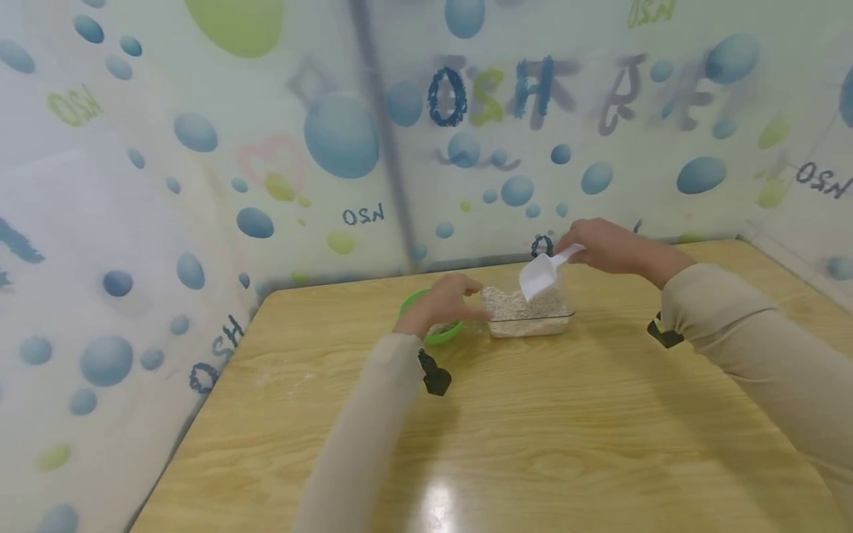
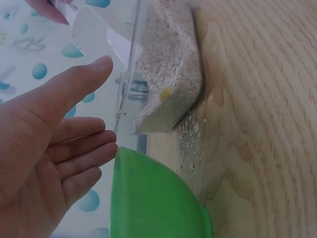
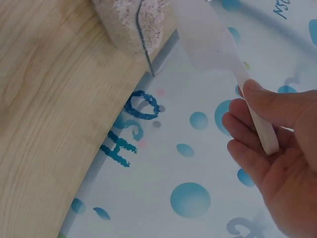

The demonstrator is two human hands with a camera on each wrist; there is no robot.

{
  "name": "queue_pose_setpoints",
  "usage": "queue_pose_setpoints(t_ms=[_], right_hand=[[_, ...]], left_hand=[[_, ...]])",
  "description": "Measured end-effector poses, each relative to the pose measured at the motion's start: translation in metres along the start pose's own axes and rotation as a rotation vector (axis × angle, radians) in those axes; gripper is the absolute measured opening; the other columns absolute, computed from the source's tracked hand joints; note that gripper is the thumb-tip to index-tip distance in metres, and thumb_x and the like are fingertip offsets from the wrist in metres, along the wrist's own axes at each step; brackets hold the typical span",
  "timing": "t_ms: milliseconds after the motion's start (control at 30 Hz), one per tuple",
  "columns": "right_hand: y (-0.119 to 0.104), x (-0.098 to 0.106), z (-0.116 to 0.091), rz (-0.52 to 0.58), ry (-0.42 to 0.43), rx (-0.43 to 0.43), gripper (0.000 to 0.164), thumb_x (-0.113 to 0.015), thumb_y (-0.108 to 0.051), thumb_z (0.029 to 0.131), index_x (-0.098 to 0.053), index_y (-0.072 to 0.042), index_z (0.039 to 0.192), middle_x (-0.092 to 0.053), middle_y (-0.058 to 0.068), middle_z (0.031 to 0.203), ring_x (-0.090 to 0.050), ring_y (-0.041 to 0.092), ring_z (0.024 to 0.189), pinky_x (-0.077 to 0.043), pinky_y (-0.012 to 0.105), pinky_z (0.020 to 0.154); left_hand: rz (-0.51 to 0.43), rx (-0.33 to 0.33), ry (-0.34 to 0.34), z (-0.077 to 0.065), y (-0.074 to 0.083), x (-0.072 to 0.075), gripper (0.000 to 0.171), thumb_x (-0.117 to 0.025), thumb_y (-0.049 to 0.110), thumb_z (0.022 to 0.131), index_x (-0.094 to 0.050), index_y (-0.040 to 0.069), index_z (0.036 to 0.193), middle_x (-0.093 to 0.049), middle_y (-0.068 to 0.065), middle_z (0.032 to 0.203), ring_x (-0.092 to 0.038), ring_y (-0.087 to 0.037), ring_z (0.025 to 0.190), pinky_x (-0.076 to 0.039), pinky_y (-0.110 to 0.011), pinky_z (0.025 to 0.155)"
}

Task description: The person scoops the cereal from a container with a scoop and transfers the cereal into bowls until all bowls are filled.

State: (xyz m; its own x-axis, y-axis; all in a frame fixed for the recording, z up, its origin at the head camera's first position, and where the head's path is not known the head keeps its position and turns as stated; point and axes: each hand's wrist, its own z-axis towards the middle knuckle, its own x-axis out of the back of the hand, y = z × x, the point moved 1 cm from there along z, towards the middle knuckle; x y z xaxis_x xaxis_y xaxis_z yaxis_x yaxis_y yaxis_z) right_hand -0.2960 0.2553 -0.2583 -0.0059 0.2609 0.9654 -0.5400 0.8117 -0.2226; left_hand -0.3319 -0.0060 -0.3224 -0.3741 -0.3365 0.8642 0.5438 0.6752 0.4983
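My right hand (image 1: 608, 246) grips the handle of a white scoop (image 1: 537, 276), tilted with its blade over a clear container (image 1: 529, 327). The right wrist view shows the thumb and fingers around the handle (image 3: 261, 124). Pale flakes, like oats (image 2: 168, 59), fill much of the container. My left hand (image 1: 441, 302) hovers at the container's left end, above a green bowl (image 2: 148, 198). Its fingers are loosely extended, holding nothing; whether the fingertips touch the bowl's rim I cannot tell. Some flakes show in the bowl, mostly hidden behind that hand.
Spilled flakes (image 2: 190, 141) lie on the wooden table (image 1: 506, 429) between bowl and container. A wall covering (image 1: 426, 185) printed with blue and green bubbles rises behind the table's back edge and along its sides.
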Motion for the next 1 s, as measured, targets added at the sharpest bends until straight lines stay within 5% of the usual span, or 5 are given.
queue_pose_setpoints(t_ms=[400, 800, 1000], right_hand=[[0.005, -0.005, 0.009, -0.096, -0.049, 0.01, 0.019, -0.062, 0.007, 0.081, -0.066, 0.006, 0.1, -0.06, 0.016, 0.091, -0.057, 0.034, 0.087, -0.048, 0.046, 0.077], [-0.014, 0.01, 0.023, -0.267, -0.112, 0.088, 0.006, -0.068, 0.004, 0.077, -0.067, 0.0, 0.08, -0.06, 0.008, 0.078, -0.058, 0.025, 0.074, -0.051, 0.038, 0.069], [-0.021, 0.01, 0.028, -0.364, -0.172, 0.048, 0.006, -0.064, 0.005, 0.081, -0.064, -0.001, 0.08, -0.057, 0.006, 0.077, -0.055, 0.023, 0.073, -0.05, 0.037, 0.067]], left_hand=[[0.005, 0.033, -0.017, -0.003, -0.006, -0.004, 0.065, -0.067, 0.035, 0.083, -0.044, 0.002, 0.134, -0.047, -0.01, 0.134, -0.044, -0.022, 0.122, -0.039, -0.033, 0.099], [0.001, -0.008, -0.035, 0.001, -0.006, -0.005, 0.06, -0.067, 0.033, 0.084, -0.049, 0.001, 0.131, -0.046, -0.012, 0.135, -0.045, -0.024, 0.121, -0.042, -0.034, 0.095], [-0.024, 0.018, -0.038, 0.003, -0.006, -0.005, 0.064, -0.068, 0.034, 0.083, -0.046, 0.002, 0.133, -0.046, -0.012, 0.135, -0.043, -0.023, 0.123, -0.04, -0.034, 0.098]])
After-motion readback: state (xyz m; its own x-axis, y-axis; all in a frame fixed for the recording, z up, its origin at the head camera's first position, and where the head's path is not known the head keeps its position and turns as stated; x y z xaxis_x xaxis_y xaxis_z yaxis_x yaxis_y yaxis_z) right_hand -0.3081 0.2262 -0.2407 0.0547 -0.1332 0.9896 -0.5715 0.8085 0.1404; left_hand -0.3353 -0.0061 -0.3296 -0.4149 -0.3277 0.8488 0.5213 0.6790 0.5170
